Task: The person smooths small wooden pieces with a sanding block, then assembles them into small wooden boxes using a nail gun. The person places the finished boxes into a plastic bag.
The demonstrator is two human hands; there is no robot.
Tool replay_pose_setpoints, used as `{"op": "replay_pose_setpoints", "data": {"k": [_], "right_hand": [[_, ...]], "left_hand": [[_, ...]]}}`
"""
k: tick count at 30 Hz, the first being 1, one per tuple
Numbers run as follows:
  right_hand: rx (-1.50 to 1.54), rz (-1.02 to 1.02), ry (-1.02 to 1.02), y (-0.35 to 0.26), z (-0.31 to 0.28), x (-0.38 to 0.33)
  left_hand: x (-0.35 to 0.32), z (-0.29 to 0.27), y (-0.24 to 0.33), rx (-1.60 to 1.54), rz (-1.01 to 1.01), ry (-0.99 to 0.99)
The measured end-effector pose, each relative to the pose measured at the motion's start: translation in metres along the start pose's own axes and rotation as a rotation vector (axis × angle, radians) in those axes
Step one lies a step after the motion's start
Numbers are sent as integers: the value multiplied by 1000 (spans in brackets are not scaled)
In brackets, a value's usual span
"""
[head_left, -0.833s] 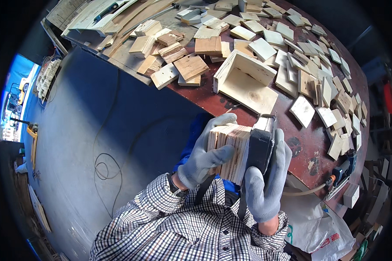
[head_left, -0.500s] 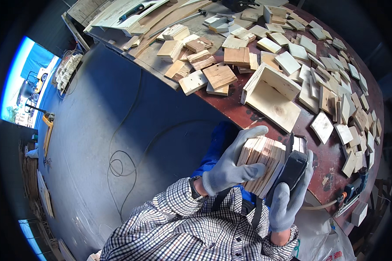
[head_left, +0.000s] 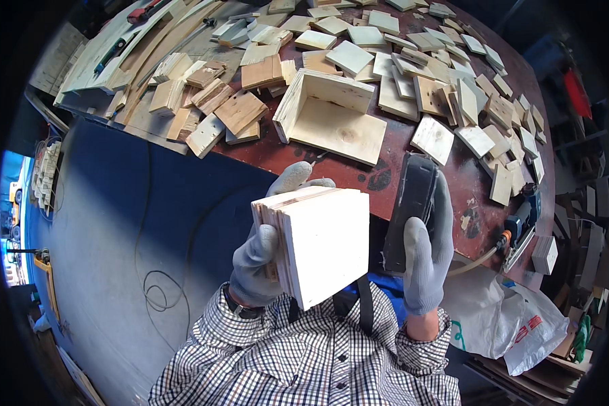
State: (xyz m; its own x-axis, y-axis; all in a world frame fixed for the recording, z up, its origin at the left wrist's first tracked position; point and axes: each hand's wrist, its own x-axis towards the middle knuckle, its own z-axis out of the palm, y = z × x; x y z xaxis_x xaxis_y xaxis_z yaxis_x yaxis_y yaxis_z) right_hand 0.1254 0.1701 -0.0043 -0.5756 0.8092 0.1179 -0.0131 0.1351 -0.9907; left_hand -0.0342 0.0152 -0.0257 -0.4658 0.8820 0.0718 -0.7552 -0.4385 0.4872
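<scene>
1 stack of square, pale plywood pieces (head_left: 326, 247) sat pinched in the grey-gloved left hand (head_left: 255, 267); rightward, apart, the grey-gloved right hand (head_left: 427, 267) clasped an oblong black block (head_left: 411, 203), long axis pointing forward.

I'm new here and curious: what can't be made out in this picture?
In the head view:
Wooden stack: far face, hidden by the stack itself and the left hand.
Black block: side against the right hand, hidden by itself.
Pale hose: where it leads, hidden behind the right hand.
</scene>
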Motion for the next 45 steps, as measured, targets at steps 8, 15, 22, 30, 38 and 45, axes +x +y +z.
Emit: {"op": "replay_pose_setpoints", "data": {"k": [8, 15, 22, 30, 38, 45], "right_hand": [[-387, -545, -350, -37, 22, 2], [-376, -209, -167, 26, 10, 21], [28, -110, -239, -10, -5, 9], [-334, -475, -220, 1, 16, 10], [176, 118, -94, 17, 0, 0], [228, 211, -278, 6, 5, -23]], "left_hand": [[-11, -25, -2, 47, -32, 71], [-7, -29, -1, 77, 91, -10], [-10, -24, 8, 324, 190, 34], [-8, -6, 4, 477, 224, 59], [-13, -37, 8, 294, 178, -46], [-7, -28, 1, 195, 158, -21]]}}
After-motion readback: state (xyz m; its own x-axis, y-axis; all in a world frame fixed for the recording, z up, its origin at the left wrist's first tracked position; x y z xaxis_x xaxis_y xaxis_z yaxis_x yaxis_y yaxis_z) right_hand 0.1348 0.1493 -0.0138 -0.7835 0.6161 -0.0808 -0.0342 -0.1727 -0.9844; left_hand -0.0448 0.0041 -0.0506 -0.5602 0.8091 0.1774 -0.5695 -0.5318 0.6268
